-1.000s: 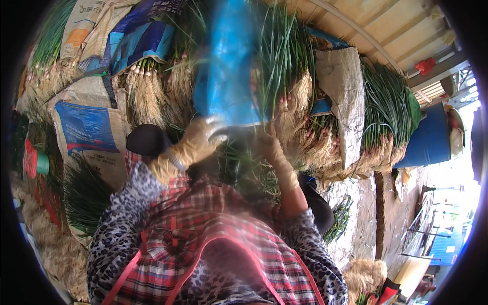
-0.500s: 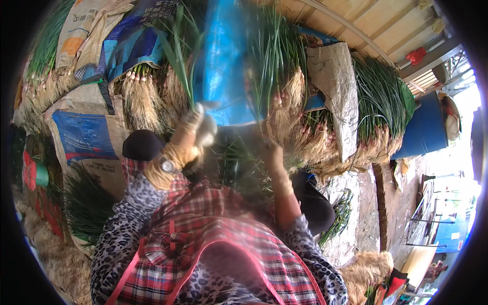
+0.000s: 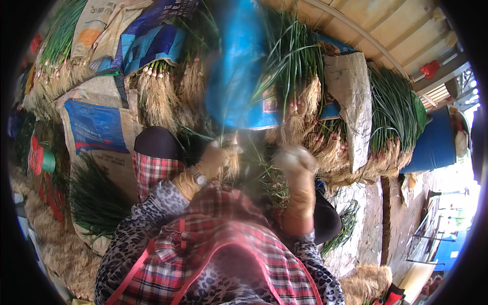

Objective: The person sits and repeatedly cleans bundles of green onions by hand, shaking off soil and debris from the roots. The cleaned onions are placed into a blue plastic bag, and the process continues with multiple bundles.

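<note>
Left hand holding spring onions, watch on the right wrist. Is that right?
Not quite: the left hand is holding spring onions, but the head view shows the watch on the left wrist, not the right.

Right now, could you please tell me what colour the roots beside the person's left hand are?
The roots are pale straw-yellow, shown best in the head view.

Catching the right hand (image 3: 296,161) only as a smear, telling neither its fingers nor any hold. Losing part of the rooted bunch (image 3: 232,166) behind the left hand (image 3: 213,158). Finding the blue sheet (image 3: 238,104) blurred and cut by the top edge, the plaid apron (image 3: 158,274) cut off below. Failing to make out the tiny, glare-washed shapes (image 3: 435,280) along the far right.
</note>
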Demonstrator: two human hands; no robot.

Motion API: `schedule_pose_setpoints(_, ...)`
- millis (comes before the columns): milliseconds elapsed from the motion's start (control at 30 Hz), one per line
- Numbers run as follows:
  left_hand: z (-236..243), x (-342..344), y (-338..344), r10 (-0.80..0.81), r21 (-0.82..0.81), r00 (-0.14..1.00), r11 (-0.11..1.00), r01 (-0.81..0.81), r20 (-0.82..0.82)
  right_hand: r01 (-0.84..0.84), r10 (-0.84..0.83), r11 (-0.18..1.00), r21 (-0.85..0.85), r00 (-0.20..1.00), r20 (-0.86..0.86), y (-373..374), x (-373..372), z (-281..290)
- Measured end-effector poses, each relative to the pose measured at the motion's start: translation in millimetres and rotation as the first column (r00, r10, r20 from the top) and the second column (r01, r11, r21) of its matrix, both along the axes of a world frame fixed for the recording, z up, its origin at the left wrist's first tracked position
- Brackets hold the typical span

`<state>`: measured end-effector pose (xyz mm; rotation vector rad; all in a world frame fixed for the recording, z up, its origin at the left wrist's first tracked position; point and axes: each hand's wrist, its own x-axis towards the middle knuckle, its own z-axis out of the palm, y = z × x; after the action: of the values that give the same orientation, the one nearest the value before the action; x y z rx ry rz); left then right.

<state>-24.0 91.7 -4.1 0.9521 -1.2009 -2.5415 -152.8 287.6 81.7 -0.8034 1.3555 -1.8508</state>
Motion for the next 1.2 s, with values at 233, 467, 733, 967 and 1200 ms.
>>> schedule_pose_setpoints(233,28,15,0,-0.133,0.344,0.950,0.910,0.230,-0.283,-0.135,0.177,0.896,0.423,0.982,-0.061,-24,-21,-8)
schedule_pose_setpoints(467,39,25,4,-0.172,0.519,0.866,0.740,0.428,-0.469,-0.193,0.189,0.981,-0.015,0.940,0.284,-80,0,-73)
schedule_pose_setpoints(733,35,36,7,-0.225,0.544,0.857,0.692,0.475,-0.463,0.207,-0.060,0.949,0.238,0.858,-0.511,-72,-37,-77)
schedule_pose_setpoints(967,34,31,14,-0.268,0.465,0.876,0.764,0.446,-0.400,0.005,-0.027,0.997,0.076,0.957,0.289,-83,-7,-60)
schedule_pose_setpoints(1200,1,13,15,-0.328,-0.092,0.939,0.943,0.319,-0.106,0.330,0.359,0.595,0.733,0.708,-0.609,-66,-17,-114)
